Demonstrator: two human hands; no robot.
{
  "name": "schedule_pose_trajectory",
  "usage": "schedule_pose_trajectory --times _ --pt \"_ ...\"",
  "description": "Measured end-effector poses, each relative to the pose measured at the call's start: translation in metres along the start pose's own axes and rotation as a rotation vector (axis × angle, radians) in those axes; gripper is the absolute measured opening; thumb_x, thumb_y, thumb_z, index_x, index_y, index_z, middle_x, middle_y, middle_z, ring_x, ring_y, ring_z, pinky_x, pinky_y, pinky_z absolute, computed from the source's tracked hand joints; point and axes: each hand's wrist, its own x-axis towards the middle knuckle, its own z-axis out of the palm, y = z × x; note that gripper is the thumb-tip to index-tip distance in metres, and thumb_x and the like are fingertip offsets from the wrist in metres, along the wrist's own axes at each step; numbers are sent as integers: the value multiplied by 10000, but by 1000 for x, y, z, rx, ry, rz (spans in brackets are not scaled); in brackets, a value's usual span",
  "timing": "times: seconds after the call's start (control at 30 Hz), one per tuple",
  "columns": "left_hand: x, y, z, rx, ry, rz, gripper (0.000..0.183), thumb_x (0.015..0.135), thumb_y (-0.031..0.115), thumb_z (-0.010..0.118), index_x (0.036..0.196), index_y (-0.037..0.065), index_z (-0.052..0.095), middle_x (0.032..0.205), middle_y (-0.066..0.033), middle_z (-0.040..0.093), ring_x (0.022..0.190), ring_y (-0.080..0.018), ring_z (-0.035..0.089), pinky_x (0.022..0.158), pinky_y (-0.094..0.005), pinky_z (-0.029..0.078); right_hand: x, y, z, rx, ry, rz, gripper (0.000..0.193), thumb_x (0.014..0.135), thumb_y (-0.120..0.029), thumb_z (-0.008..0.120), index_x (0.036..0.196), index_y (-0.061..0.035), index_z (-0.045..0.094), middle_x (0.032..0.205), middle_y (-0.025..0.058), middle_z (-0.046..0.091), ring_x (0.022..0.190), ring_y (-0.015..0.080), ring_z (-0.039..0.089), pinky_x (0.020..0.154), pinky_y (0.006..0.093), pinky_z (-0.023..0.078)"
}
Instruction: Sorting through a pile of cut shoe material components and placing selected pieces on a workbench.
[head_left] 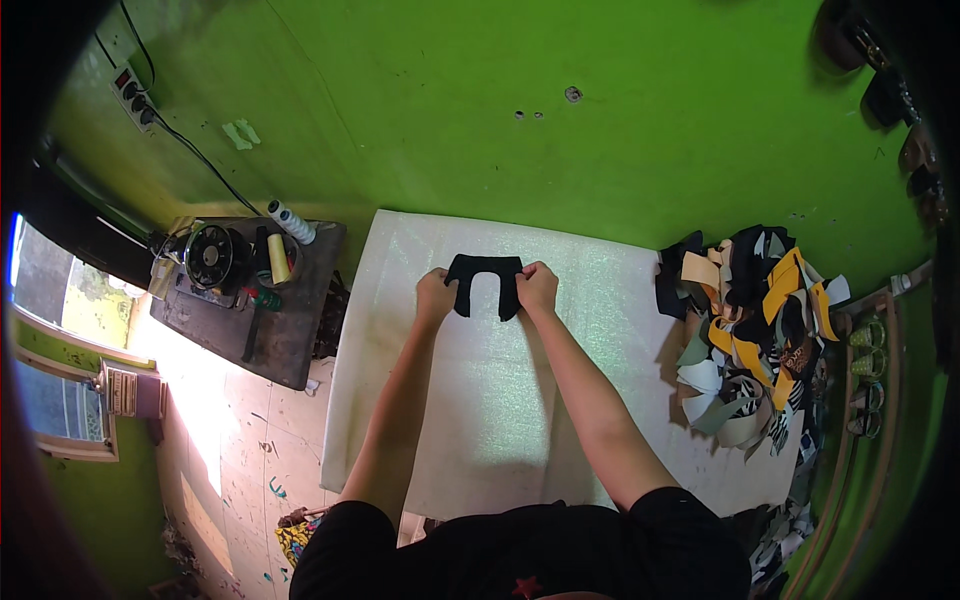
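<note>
Over the white-topped table point(400, 350) I hold up a black U-shaped cut piece of material point(485, 265), its opening facing me. My left hand point(436, 296) pinches its left side, fingers closed on the edge. On the opposite side, my right hand point(538, 288) grips the piece in the same way. Both arms are stretched forward. The thumbs and fingertips are small in view, and part of each side of the piece is hidden behind them.
A heap of cut scraps point(750, 330) in black, yellow, grey and tan covers the table's right end. To the left stands a sewing machine point(212, 258) on a dark stand, with thread cones point(280, 258). Shoes sit on a rack point(868, 350) at right. A green wall point(450, 120) rises behind.
</note>
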Motion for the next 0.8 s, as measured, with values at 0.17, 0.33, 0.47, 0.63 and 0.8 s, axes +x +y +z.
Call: schedule_pose_trajectory --times 0.17,0.33,0.47,0.63,0.8 --pt "-17 55 -9 403 54 -10 485 666 210 693 1093 43 534 1148 -155 488 1033 -313 490 814 -389 438 -5 -11 -13 -139 -14 16 187 693 -122 653 843 -28 594 784 132 604 767 276 598 691 359 478" --pt "-7 57 9 578 19 362 573 657 222 694 1177 104 485 1226 -96 417 1154 -267 362 911 -421 339 -12 -18 -15 -205 -62 45 289 704 -149 648 958 -32 573 953 158 549 897 298 565 760 375 467" --pt "8 54 25 610 -73 548 494 671 226 688 1136 167 534 1182 -51 456 1116 -233 397 902 -413 314 -9 -18 -15 -260 -159 -2 353 716 -172 640 1032 -40 553 1020 171 514 925 327 551 789 395 465" --pt "14 51 32 606 -107 566 401 707 216 662 1096 194 568 1085 -2 496 1044 -191 445 841 -402 335 -10 -20 -18 -310 -213 -36 374 729 -183 630 1065 -47 541 1021 174 507 926 342 549 791 408 466" --pt "9 48 34 526 46 616 381 703 229 661 1071 179 577 991 8 530 948 -179 496 811 -363 357 -14 -20 -18 -391 -182 -132 402 736 -164 629 1098 -35 510 1023 186 489 922 342 544 763 406 482"
